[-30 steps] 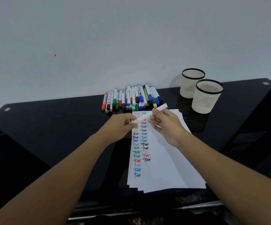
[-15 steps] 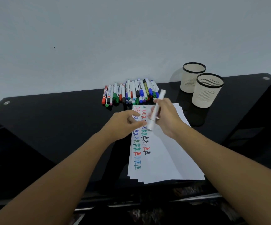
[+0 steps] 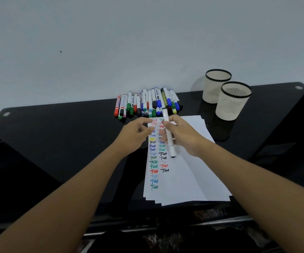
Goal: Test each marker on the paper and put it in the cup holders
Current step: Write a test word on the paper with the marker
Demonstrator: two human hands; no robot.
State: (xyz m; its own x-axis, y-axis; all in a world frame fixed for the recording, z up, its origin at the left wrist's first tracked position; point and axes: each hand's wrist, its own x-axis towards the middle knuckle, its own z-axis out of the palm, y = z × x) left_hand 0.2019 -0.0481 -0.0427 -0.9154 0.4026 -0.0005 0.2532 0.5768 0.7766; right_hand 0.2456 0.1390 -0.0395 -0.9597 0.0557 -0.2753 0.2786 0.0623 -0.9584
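A white marker (image 3: 168, 136) is gripped in the right hand (image 3: 183, 136), its fingers curled round the barrel; the marker is held steeply, its dark tip pointing down toward the paper (image 3: 182, 179) just below the hand, its other end rising above the fingers; whether the tip touches the sheet cannot be told. The left hand (image 3: 135, 136) is held just beside the right one, its fingers bent and its thumb and forefinger close together; a small dark thing seems to be pinched there, but this cannot be told for certain. Under both hands the paper is laid in a fanned stack, and two columns of coloured "Test" marks (image 3: 154, 167) are written down its left part, running from between the hands toward the person. Beyond the fingertips a row of markers (image 3: 147, 104) is laid side by side on the black table (image 3: 56, 136); beyond and to the right of the right hand, well apart from it, two cup holders (image 3: 234, 101) are stood close together, one behind the other.
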